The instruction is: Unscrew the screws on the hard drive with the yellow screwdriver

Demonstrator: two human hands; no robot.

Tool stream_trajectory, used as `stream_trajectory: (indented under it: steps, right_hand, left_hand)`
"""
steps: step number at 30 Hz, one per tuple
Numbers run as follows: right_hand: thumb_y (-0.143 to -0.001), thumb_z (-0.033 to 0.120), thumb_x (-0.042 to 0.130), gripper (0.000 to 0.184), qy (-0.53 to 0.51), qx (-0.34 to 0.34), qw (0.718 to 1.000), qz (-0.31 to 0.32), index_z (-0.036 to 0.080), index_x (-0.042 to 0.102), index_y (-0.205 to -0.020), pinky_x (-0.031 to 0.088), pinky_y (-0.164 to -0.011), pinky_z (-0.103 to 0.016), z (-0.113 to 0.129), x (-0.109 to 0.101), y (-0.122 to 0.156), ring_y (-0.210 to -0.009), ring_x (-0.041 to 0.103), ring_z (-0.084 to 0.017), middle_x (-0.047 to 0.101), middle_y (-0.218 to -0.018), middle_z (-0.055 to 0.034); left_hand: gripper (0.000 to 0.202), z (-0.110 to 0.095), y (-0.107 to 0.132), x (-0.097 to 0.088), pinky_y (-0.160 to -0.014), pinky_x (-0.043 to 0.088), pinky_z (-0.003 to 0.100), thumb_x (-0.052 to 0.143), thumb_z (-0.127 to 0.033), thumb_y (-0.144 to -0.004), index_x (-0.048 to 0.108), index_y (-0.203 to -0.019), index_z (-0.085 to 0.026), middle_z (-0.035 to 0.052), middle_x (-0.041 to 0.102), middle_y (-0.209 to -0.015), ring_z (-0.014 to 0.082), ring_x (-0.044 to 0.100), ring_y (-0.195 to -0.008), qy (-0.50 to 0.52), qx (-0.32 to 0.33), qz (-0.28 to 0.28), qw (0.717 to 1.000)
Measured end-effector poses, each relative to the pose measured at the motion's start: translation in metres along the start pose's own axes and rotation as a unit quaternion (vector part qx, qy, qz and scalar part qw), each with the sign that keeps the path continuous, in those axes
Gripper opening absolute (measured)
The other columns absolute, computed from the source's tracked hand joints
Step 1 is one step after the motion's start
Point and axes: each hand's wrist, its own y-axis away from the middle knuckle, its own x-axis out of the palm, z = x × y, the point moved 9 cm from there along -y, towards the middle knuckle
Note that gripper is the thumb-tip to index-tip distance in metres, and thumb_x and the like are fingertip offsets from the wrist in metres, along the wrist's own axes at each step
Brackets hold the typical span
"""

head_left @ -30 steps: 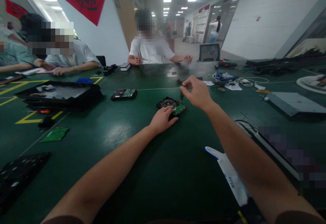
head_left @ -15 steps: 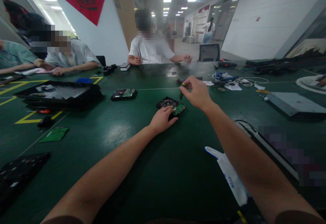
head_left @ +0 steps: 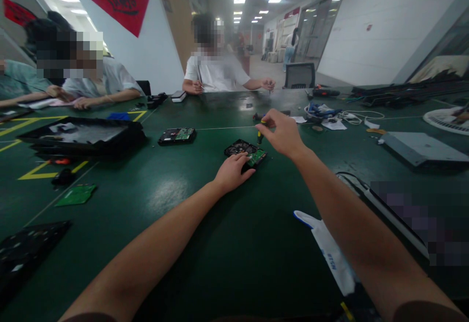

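Hard drive (head_left: 240,147) with green board lies on desk (head_left: 234,244), 12 o'clock from wearer. Left hand (head_left: 231,171) rests on it, thumb spread from the other fingers; right hand (head_left: 284,131) pinches screwdriver (head_left: 260,138) by its handle, upright over the board's 1 o'clock edge. From the drive: second drive (head_left: 177,136) between 9 and 10; black tray (head_left: 126,141) farther out at 9, pale scraps inside; grey metal box (head_left: 427,150) at 3, contents hidden; white basket (head_left: 436,119) just past it, brownish contents unclear.
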Motion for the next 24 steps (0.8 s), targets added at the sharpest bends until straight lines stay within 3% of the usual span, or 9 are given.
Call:
stream_trajectory:
  steps: [5, 11, 18, 24]
  right_hand:
    - [-0.096, 0.032, 0.064, 0.01, 0.003, -0.019, 1.0, 0.011, 0.023, 0.066, -0.098, 0.052, -0.085, -0.042, 0.0047, 0.0011, 0.0001, -0.089, 0.067, -0.025, 0.072, -0.1, -0.0078]
    - [-0.093, 0.033, 0.068, 0.012, 0.0, 0.003, 1.0, -0.004, 0.024, 0.061, -0.094, 0.053, -0.08, -0.043, 0.0001, -0.0009, -0.0002, -0.086, 0.067, -0.026, 0.072, -0.094, -0.0071]
    - [-0.094, 0.03, 0.065, 0.007, 0.008, -0.033, 0.999, -0.003, 0.023, 0.064, -0.095, 0.052, -0.082, -0.042, 0.0067, -0.0007, 0.0001, -0.087, 0.067, -0.025, 0.071, -0.096, -0.008]
    - [-0.093, 0.034, 0.069, 0.013, 0.008, 0.002, 1.0, -0.013, 0.024, 0.061, -0.094, 0.052, -0.08, -0.042, 0.0005, -0.0018, 0.0004, -0.085, 0.067, -0.026, 0.072, -0.093, -0.007]
  left_hand:
    - [0.046, 0.0003, -0.0001, 0.0002, -0.117, 0.046, 0.047, 0.068, -0.046, -0.096, 0.065, -0.133, -0.018, 0.0134, 0.062, -0.147, 0.0299, 0.058, -0.136, 0.008, -0.005, 0.001, 1.0]
    - [0.045, 0.0003, -0.0007, 0.0003, -0.117, 0.046, 0.047, 0.068, -0.046, -0.096, 0.066, -0.132, -0.018, 0.0135, 0.062, -0.147, 0.0304, 0.058, -0.136, 0.004, -0.004, 0.002, 1.0]
    - [0.047, 0.0011, -0.0002, 0.0007, -0.117, 0.046, 0.047, 0.068, -0.046, -0.096, 0.066, -0.132, -0.016, 0.0145, 0.062, -0.146, 0.0305, 0.059, -0.135, 0.005, 0.002, -0.003, 1.0]
    - [0.046, 0.0009, -0.0005, 0.0012, -0.118, 0.046, 0.047, 0.067, -0.047, -0.096, 0.065, -0.132, -0.018, 0.0139, 0.061, -0.148, 0.0305, 0.058, -0.136, 0.003, -0.001, 0.004, 1.0]
